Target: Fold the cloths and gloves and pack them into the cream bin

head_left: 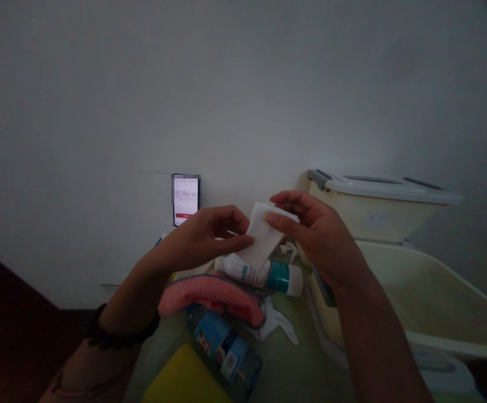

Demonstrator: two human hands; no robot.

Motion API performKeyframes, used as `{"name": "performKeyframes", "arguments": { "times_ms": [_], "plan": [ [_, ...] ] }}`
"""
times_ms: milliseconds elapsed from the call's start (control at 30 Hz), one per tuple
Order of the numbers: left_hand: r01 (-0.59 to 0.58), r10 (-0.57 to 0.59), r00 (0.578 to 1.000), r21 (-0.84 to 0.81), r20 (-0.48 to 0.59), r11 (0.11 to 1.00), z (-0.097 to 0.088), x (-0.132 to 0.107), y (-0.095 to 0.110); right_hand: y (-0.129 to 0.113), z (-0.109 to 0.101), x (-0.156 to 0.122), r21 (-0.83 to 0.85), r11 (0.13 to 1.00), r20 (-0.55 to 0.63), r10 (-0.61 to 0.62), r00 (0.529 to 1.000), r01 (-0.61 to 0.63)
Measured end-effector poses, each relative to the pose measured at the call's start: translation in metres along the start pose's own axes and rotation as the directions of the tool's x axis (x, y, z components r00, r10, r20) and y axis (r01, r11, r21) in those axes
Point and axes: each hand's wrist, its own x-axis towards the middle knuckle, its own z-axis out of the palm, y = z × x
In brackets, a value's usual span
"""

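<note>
Yellow material [187,376] is lying beside the blue bottle [226,348], beyond which left hand [210,235] and right hand [315,230] are pinching tissue [262,234] that slackening could drop.

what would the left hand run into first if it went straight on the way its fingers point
Most likely the folded white sheet of paper or cloth, right at the fingertips of the left hand. Beyond it comes the right hand, though depth is hard to judge from this one view.
</note>
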Motion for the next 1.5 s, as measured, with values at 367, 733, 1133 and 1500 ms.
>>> {"name": "performKeyframes", "arguments": {
  "times_ms": [367, 733, 1133, 1500],
  "plan": [
    [-0.085, 0.104, 0.979, 0.113, -0.176, 0.99, 0.003, 0.003, 0.006, 0.002, -0.002, -0.002, -0.075, 0.995, 0.092, -0.058, 0.994, 0.065],
    [-0.13, 0.142, 0.937, 0.058, -0.318, 0.99, 0.004, 0.001, 0.008, 0.002, -0.001, -0.002, -0.014, 0.999, 0.135, -0.046, 0.99, 0.048],
    [-0.171, 0.175, 0.929, 0.041, -0.327, 0.984, 0.006, -0.001, 0.013, 0.004, -0.004, -0.002, -0.098, 0.991, 0.16, -0.079, 0.984, 0.096],
    [-0.251, 0.244, 0.929, 0.009, -0.279, 0.968, 0.006, -0.004, 0.014, 0.004, -0.005, -0.004, -0.147, 0.982, 0.231, -0.085, 0.969, 0.121]
  ]
}}
